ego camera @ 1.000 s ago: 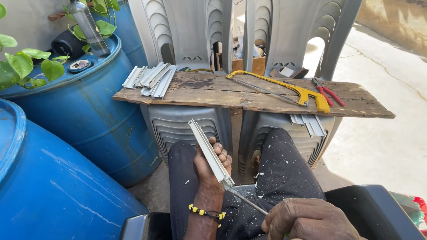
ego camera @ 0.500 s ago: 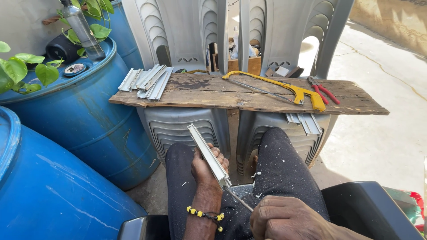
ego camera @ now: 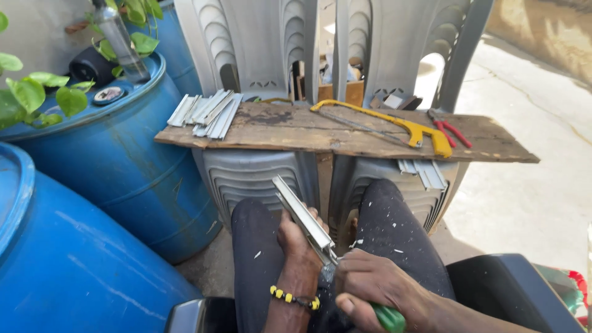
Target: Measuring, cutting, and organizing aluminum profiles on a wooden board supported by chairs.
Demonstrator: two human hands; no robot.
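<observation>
A short aluminium channel strip (ego camera: pixel 302 219) is gripped in the left hand (ego camera: pixel 296 243), fingers wrapped round it, over the lap below the plank's (ego camera: pixel 345 132) near edge. A green-handled tool (ego camera: pixel 388 317) is clasped by the right hand (ego camera: pixel 373 283) at the strip's lower end. The strip is best held rigid and the tool pressed squarely.

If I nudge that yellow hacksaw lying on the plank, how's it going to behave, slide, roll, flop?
The yellow hacksaw lies flat on the rough wooden plank, so it would probably drag or pivot rather than roll. Its frame looks rigid, so it is unlikely to flop. The chunky handle end probably carries more weight, so it may swing around that end.
</observation>
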